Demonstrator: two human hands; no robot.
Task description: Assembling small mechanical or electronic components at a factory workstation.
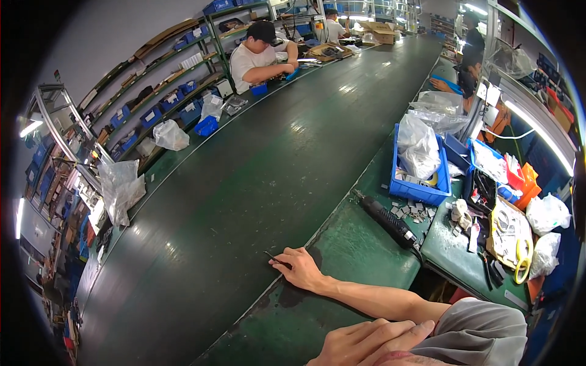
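My right hand (297,268) rests at the near edge of the dark conveyor belt (244,201), its forearm lying across the green bench top (354,259). Pinched in its fingers is a thin dark tool (278,260), its tip pointing over the belt; I cannot make out its exact kind. My left hand (372,341) is at the lower edge, close to my right elbow. Its fingers are stretched out side by side, with nothing seen in them; part of that hand is cut off. A black electric screwdriver (387,221) lies on the bench beyond my right forearm.
Small metal pieces (415,211) lie beside a blue bin (420,190) holding plastic bags. Yellow-handled scissors (523,261) and black pliers (486,269) lie at the right. Across the belt a person (259,58) works; another person's hand (438,85) shows far right. Shelves line the wall.
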